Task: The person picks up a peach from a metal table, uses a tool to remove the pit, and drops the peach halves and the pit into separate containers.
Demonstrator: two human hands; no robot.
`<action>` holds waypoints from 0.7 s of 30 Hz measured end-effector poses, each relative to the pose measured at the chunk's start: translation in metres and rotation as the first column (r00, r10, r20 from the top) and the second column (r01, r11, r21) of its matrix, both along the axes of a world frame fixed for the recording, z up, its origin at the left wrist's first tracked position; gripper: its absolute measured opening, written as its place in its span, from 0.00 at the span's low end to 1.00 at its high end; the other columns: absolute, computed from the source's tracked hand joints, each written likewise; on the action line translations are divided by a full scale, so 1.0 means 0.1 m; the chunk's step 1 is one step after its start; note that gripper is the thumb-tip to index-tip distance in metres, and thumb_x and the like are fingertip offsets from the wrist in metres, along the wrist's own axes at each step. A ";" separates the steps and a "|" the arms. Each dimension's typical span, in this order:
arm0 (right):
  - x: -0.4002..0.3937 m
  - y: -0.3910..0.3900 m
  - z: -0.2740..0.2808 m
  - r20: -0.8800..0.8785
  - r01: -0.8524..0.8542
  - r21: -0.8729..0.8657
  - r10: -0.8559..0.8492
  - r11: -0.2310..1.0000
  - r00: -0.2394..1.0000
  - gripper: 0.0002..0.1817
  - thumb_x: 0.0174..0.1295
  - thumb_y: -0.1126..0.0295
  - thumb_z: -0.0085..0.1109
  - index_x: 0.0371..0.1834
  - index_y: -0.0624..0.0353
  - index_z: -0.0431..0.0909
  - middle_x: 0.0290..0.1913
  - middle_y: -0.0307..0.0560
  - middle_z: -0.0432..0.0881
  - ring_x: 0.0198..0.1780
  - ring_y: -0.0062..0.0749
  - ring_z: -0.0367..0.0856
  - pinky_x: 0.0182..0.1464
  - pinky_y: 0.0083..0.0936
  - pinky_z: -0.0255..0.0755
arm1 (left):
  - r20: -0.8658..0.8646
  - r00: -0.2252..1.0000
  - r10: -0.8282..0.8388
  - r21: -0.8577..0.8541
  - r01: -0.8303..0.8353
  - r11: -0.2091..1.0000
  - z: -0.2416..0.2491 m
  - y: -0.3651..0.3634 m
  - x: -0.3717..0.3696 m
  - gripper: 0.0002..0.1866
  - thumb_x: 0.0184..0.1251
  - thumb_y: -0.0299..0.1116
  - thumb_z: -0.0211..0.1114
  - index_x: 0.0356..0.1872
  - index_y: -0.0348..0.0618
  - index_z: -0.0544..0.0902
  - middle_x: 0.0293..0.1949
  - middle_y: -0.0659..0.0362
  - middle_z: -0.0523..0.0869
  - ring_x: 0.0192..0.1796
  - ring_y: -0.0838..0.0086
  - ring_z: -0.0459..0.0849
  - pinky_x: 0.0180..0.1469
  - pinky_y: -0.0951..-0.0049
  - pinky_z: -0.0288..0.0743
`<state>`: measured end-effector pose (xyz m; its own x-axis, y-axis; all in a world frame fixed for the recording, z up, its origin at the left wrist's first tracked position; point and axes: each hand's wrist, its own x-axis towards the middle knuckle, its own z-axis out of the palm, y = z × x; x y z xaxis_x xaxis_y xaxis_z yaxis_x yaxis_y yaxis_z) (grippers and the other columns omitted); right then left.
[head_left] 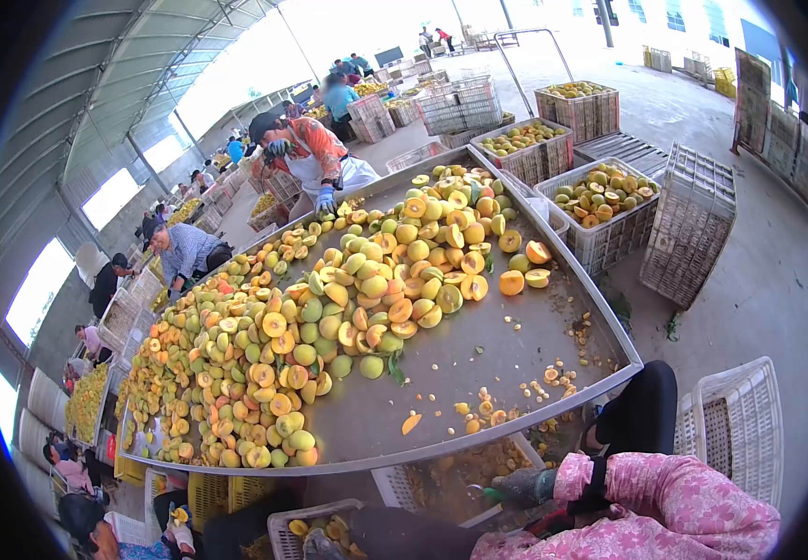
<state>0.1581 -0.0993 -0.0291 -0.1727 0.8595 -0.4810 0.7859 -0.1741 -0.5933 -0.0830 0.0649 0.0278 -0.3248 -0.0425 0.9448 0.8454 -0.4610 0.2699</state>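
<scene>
My right hand (527, 487), in a dark grey glove, reaches from a pink floral sleeve (674, 499) with a black band. Its fingers are closed round a thin green object (490, 492), too small to name. Below, another stretch of pink sleeve (553, 544) runs along the lower edge; my left hand does not show. A white crate (393, 487) with fruit scraps sits just under my right hand, below the table edge. Above stands a large metal-rimmed table (478, 364) heaped with halved and whole yellow peaches (366, 271). Loose pits (486, 408) and scraps lie on its near side.
A person in orange (315, 149) with blue gloves works at the far table edge. Peach-filled crates (600, 201) and stacked crates (693, 224) stand at right. A white basket (735, 429) is beside my dark knee (642, 411). A co-worker's gloved hand (180, 532) shows lower left.
</scene>
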 end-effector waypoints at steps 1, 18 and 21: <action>0.04 0.01 0.03 -0.080 0.017 0.098 -0.009 0.995 0.997 0.19 0.55 0.60 0.56 0.47 0.58 0.71 0.38 0.55 0.80 0.41 0.51 0.81 0.41 0.43 0.74 | 0.322 0.925 -0.202 -0.417 0.330 0.847 -0.02 0.00 -0.29 0.15 0.64 0.38 0.58 0.44 0.37 0.77 0.43 0.53 0.80 0.43 0.65 0.79 0.49 0.67 0.74; 1.86 1.90 0.94 -0.088 0.246 0.614 -0.245 0.750 0.966 0.20 0.47 0.62 0.58 0.44 0.54 0.72 0.41 0.51 0.77 0.44 0.51 0.78 0.44 0.44 0.71 | 0.047 0.602 -0.797 -0.817 0.482 0.316 0.31 2.45 1.79 0.17 0.64 0.35 0.58 0.49 0.34 0.76 0.48 0.46 0.79 0.51 0.59 0.78 0.55 0.64 0.70; 2.04 2.58 0.98 -0.021 0.222 0.658 -0.276 0.720 0.961 0.20 0.47 0.64 0.58 0.45 0.55 0.72 0.43 0.51 0.76 0.47 0.49 0.76 0.46 0.43 0.71 | -0.005 0.447 -0.895 -0.778 0.560 0.284 0.40 2.92 2.24 0.19 0.64 0.40 0.58 0.50 0.36 0.76 0.51 0.44 0.78 0.54 0.54 0.76 0.57 0.61 0.68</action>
